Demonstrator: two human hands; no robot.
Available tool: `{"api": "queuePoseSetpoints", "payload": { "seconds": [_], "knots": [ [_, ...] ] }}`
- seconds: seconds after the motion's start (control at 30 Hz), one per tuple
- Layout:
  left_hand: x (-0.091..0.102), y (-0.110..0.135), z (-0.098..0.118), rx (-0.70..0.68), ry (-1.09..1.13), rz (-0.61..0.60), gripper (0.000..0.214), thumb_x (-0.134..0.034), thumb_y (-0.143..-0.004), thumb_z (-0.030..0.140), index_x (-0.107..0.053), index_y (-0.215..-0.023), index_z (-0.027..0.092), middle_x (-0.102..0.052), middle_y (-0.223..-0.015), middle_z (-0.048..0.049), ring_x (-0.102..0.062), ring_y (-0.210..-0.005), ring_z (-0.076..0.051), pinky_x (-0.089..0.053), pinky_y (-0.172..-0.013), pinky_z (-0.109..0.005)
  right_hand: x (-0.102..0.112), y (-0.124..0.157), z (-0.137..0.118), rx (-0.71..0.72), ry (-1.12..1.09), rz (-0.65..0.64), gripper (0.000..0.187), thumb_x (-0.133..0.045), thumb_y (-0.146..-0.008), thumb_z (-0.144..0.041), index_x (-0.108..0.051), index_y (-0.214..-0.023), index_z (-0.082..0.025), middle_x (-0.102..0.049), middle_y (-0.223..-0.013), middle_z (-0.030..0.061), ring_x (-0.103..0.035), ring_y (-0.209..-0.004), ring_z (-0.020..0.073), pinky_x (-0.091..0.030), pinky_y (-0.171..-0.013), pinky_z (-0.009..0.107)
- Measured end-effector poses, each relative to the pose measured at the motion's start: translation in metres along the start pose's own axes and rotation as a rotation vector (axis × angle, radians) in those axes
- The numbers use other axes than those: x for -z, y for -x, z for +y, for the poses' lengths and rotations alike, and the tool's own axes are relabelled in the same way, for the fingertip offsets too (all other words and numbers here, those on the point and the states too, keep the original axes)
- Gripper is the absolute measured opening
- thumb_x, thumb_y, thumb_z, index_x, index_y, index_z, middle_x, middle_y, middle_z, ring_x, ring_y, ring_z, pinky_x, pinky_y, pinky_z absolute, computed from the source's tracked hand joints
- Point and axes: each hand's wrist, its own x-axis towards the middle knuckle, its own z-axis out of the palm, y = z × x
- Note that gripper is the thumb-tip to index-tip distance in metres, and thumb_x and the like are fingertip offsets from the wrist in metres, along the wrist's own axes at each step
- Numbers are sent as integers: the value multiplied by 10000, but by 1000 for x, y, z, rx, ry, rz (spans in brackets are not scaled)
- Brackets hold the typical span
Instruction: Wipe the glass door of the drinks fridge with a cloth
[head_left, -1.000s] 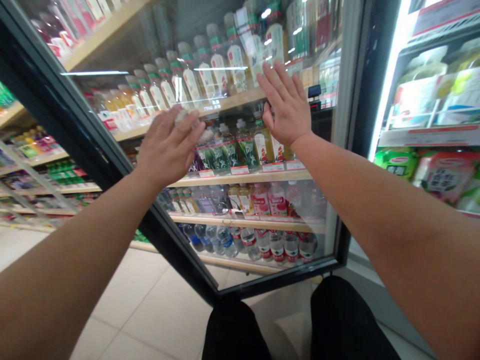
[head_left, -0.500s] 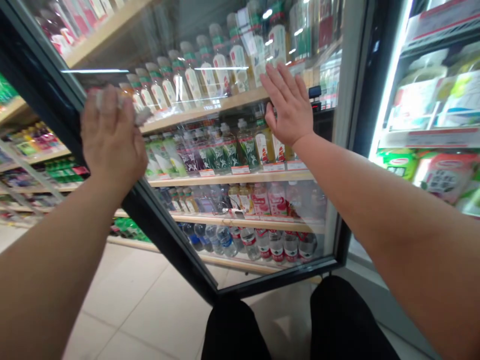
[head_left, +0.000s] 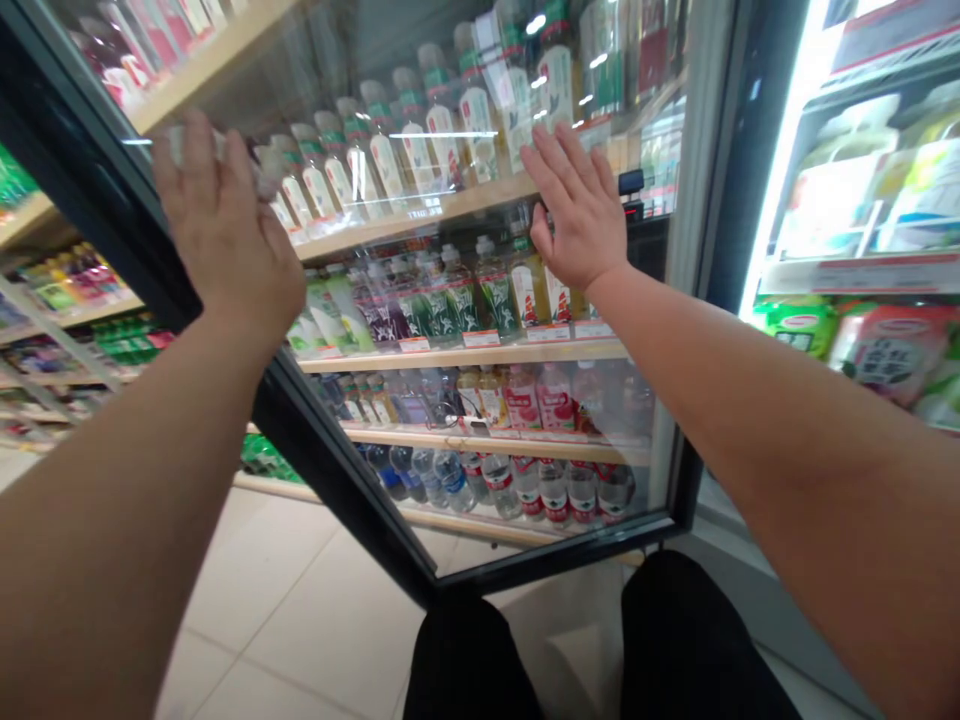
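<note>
A glass door with a black frame [head_left: 341, 470] stands swung open in front of me. My left hand [head_left: 229, 235] presses a crumpled whitish cloth [head_left: 265, 182] against the pane near the frame's left side. Only bits of the cloth show past the fingers, so its exact kind is hard to make out. Farther right, my right hand [head_left: 579, 215] lies flat on the glass with its fingers stretched out and holds nothing. Rows of bottles on wooden shelves show in the pane behind both hands.
On the right is a lit fridge with large bottles [head_left: 844, 190] and green and pink packs [head_left: 892, 350]. Store shelves with drinks [head_left: 67, 280] run along the left. My legs [head_left: 469, 660] are close to the door's bottom edge, above the tiled floor [head_left: 277, 580].
My left hand has slid upward a little along the glass with the cloth under it. My right hand and the door have stayed in place.
</note>
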Motion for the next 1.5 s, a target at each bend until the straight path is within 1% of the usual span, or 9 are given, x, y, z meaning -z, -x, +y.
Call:
{"api": "queuePoseSetpoints", "payload": {
  "seconds": [0.1,0.23,0.47,0.67,0.8,1.0,1.17,1.3,1.5],
  "knots": [
    [-13,7,23,-110,59,17,694,-301,-942,388,-316,-1617,226,-84,-1720,155,-18,-1609,-249,-25,-1348,-496,0,0,0,6,33,-24,675,-311,-1000,-293,-208,-1664,-351,-286,-1689,-67,-205,-1604,217,-235,-1309,538],
    [6,0,58,-490,77,-403,602,-401,-950,398,-469,-1534,268,-314,-1680,48,-134,-1603,-233,-188,-1318,-558,1,1,1,2,64,-38,688,-293,-1004,-310,-132,-1668,-394,-310,-1674,-101,-179,-1608,185,-212,-1319,540],
    [-16,-21,102,-21,113,-123,697,-459,-928,341,-364,-1599,177,-154,-1723,75,-6,-1608,-280,9,-1354,-530,2,0,0,-30,36,-67,671,-228,-996,-337,-158,-1660,-406,-282,-1669,-171,-130,-1614,143,-156,-1344,466],
    [-25,-35,133,-487,150,-353,603,-406,-975,289,-377,-1576,261,-218,-1706,85,-75,-1607,-233,-74,-1331,-580,1,0,-1,-36,-6,-44,720,-314,-948,-377,-170,-1648,-458,-405,-1610,-151,-166,-1609,174,-212,-1300,551],
    [-32,-51,139,-187,114,-87,620,-362,-990,208,-303,-1605,144,-203,-1720,-14,-36,-1601,-249,-7,-1315,-600,1,0,-1,-41,-19,-36,742,-348,-920,-411,-185,-1640,-479,-452,-1577,-157,-171,-1607,176,-233,-1284,560],
    [-27,-40,162,-491,296,-410,685,-386,-924,214,-321,-1606,220,-260,-1697,51,-94,-1608,-210,-67,-1343,-516,2,-1,-3,-45,5,-55,758,-390,-891,-436,-243,-1634,-462,-486,-1555,-147,-172,-1610,212,-262,-1263,584],
    [-14,-53,171,-321,407,-180,779,-459,-842,205,-321,-1606,276,-162,-1712,104,-18,-1612,-157,-96,-1372,-416,2,0,-3,-53,-38,-14,755,-381,-926,-386,-177,-1649,-454,-400,-1611,-148,-211,-1600,200,-271,-1268,554],
    [-23,-60,192,-256,349,-217,574,-457,-850,268,-544,-1408,366,-420,-1603,57,-108,-1604,-157,-100,-1365,-400,6,1,-3,-33,-42,34,737,-372,-977,-469,-181,-1674,-317,-297,-1682,-48,-264,-1583,185,-266,-1298,463],
    [-42,-69,229,-245,456,-241,560,-381,-868,274,-497,-1406,377,-428,-1580,29,-307,-1535,-121,-229,-1320,-304,9,2,-3,-46,-2,-18,832,-422,-942,-534,-42,-1671,-410,-366,-1645,-97,-207,-1602,223,-317,-1258,527]
  ]
}}
